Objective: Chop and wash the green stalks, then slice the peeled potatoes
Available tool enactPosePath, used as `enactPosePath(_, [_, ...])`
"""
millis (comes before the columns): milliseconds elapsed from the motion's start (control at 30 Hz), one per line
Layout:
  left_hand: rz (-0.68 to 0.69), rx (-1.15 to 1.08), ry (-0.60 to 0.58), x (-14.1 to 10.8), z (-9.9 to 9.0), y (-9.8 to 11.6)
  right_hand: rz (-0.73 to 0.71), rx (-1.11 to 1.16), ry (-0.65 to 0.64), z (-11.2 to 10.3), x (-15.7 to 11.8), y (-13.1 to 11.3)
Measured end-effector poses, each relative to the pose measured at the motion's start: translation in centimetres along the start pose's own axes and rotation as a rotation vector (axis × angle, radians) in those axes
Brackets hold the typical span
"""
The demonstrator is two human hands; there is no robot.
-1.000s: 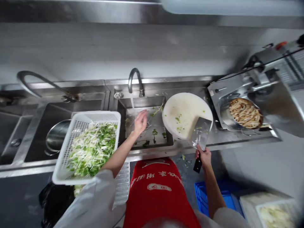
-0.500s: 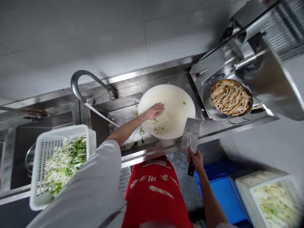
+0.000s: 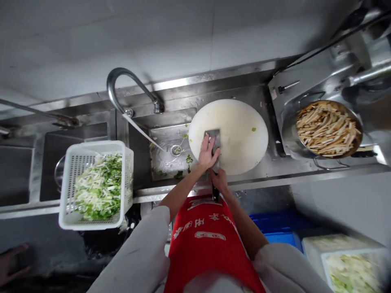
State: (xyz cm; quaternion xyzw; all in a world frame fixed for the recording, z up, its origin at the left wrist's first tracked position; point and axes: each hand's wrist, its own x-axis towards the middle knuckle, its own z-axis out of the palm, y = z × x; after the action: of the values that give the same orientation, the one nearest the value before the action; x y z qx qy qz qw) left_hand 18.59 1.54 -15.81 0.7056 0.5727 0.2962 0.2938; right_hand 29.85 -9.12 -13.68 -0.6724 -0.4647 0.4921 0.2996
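Observation:
A round white cutting board (image 3: 241, 134) lies across the right edge of the sink. At its left part rests the broad blade of a cleaver (image 3: 216, 140). Around the cleaver's black handle, near the board's front edge, my right hand (image 3: 220, 180) is closed. My left hand (image 3: 208, 154) lies on the blade with its fingers stretched out. One green scrap (image 3: 253, 129) sits on the right side of the board. Leafy scraps (image 3: 189, 159) lie in the sink beside the board.
Water runs from a curved faucet (image 3: 117, 87) into the sink (image 3: 165, 160). A white basket (image 3: 127, 183) of chopped greens stands at left. To the right is a pot (image 3: 290, 136) of brown-edged strips. Another person's blurred hand (image 3: 14, 260) shows at lower left.
My right hand has brought the cleaver left onto the board. My left hand has moved from the board's surface onto the blade. Green scraps on the board are fewer.

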Motion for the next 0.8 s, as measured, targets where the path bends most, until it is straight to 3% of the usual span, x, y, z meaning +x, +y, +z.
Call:
enactPosePath(100, [-0.093,0.026,0.143,-1.6,-6.0,-0.7,-0.132,0.002,-0.138,4.5,0.5,-3.2])
enactPosePath(233, [-0.191,0.198,0.53,-7.2,-18.3,-3.5,-0.279,-0.104,-0.506,11.8,-1.6,-9.2])
enactPosePath(333, [-0.32,0.37,0.804,-12.1,-27.2,-7.3,-0.39,-0.218,-0.71,16.0,-3.8,-13.8])
enactPosePath(400, [-0.485,0.481,0.878,-14.8,-32.1,-10.5,-0.44,-0.284,-0.748,16.3,-4.7,-15.7])
enactPosePath(500, [-0.71,0.592,0.818,-17.9,-36.7,-14.5,-0.443,-0.366,-0.647,12.4,-4.3,-15.7])
enactPosePath(567, [-0.678,0.583,0.764,-19.0,-37.0,-16.0,-0.459,-0.466,-0.479,7.5,-2.9,-14.1])
enactPosePath(633, [-0.549,0.522,0.69,-19.1,-34.8,-16.4,-0.541,-0.622,-0.192,1.8,-0.8,-11.9])
enactPosePath(667, [-0.491,0.482,0.592,-18.8,-33.0,-16.4,-0.554,-0.709,-0.064,-1.0,0.3,-10.8])
enactPosePath(733, [-0.456,0.41,0.265,-17.5,-28.5,-16.7,-0.524,-0.877,0.149,-6.0,2.8,-8.5])
enactPosePath(800, [-0.491,0.359,-0.121,-16.0,-23.7,-17.9,-0.47,-1.032,0.281,-9.7,5.2,-6.2])
